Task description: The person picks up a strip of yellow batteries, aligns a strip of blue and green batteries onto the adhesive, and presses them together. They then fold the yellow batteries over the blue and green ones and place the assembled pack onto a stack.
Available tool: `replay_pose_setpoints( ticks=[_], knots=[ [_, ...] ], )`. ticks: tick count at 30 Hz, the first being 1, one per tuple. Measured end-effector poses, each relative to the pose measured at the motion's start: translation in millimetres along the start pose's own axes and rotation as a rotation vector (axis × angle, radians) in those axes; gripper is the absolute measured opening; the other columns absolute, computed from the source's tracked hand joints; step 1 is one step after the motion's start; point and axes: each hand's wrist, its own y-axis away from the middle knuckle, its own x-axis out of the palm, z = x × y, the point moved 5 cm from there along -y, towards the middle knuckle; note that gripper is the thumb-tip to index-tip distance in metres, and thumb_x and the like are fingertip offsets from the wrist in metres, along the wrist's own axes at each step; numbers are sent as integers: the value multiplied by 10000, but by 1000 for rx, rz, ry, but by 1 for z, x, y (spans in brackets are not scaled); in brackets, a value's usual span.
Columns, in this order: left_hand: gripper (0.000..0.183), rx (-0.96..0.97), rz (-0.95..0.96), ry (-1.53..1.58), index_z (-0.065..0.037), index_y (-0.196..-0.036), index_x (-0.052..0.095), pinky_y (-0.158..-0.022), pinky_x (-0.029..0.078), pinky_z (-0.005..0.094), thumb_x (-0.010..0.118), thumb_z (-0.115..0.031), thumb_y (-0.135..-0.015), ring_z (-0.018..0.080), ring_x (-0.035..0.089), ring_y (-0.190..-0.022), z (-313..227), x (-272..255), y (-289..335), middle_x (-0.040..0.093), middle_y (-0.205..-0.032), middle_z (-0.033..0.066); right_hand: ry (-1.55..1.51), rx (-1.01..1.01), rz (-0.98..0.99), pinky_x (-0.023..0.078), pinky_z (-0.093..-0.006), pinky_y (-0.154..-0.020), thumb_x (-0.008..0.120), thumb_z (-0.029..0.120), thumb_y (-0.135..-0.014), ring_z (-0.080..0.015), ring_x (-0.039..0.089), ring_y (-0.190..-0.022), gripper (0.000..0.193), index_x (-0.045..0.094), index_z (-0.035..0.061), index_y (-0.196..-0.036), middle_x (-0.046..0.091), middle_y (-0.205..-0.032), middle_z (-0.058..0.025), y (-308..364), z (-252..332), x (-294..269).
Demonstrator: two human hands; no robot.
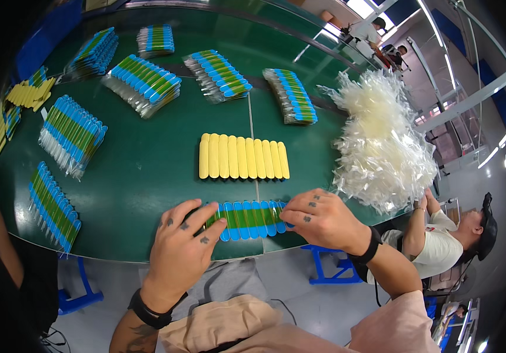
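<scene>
In the head view, the left hand [182, 247] is at the left end of a row of blue and green strips [250, 220], which lies flat near the front edge of the green table [141, 147]. Its thumb and forefinger are a little apart, both tips on or just over the end strips; whether they squeeze the row or only rest on it, I cannot tell. The right hand [323, 220] is at the other end, its thumb and fingertips drawn close together, pinching the last strips at the edge. Its remaining fingers are curled. A dark band [370, 244] circles the right wrist, and another dark band [150, 312] the left.

Just beyond the hands, apart from both, lies a row of yellow strips [244, 156] side by side. To the right, a big loose heap of clear plastic [382, 147] covers that part of the table. Stacks of blue and green strips [291, 97] stand along the far and left sides, with a mixed yellow pile [32, 94] at far left. A co-worker [444, 244] in a light shirt and dark cap is at right, hands near the heap's lower edge.
</scene>
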Motion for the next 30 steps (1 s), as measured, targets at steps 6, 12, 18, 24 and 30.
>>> replay_pose_setpoints(
  ticks=[6, 12, 18, 24, 30],
  knots=[
    [195, 306, -81, -182, -82, -989, 756, -926, 478, 437, 711, -110, -801, 252, 604, -1099, -15, -1, 26, 707, -1116, 29, 7, -145, -66, 535, -324, -691, 701, 93, -785, -217, 688, -828, 181, 685, 39, -958, 682, -950, -72, 26, 35, 1],
    [296, 318, 20, -150, -142, -982, 768, -905, 452, 421, 729, -121, -689, 232, 609, -1015, -47, -21, 65, 717, -1122, -20, 44, -195, -139, 542, -325, -720, 665, 83, -794, -215, 685, -834, 187, 689, 12, -966, 683, -926, -88, 54, 80, -17],
    [257, 163, 62, 227, -191, -936, 756, -781, 468, 376, 719, -128, -690, 208, 592, -913, -71, -68, 70, 706, -1054, -41, -574, -162, -129, 536, -308, -649, 677, 83, -782, -208, 673, -799, 201, 693, 58, -982, 678, -958, -75, 63, 95, -33],
    [281, -157, 70, 285, -81, -1043, 725, -618, 452, 375, 759, -37, -767, 217, 593, -735, -12, -49, -3, 614, -778, 51, -574, 203, -103, 521, -389, -588, 647, 36, -876, -332, 663, -694, 129, 623, 52, -1002, 648, -867, -121, 17, 14, -1],
    [404, -435, 152, 399, -9, -1218, 627, -634, 481, 354, 741, -116, -846, 239, 615, -671, 37, -32, -95, 636, -774, 110, -959, 694, -155, 467, -239, -548, 713, 92, -925, -66, 595, -664, 320, 620, -17, -1211, 632, -778, -29, -38, -67, -5]
  ],
)
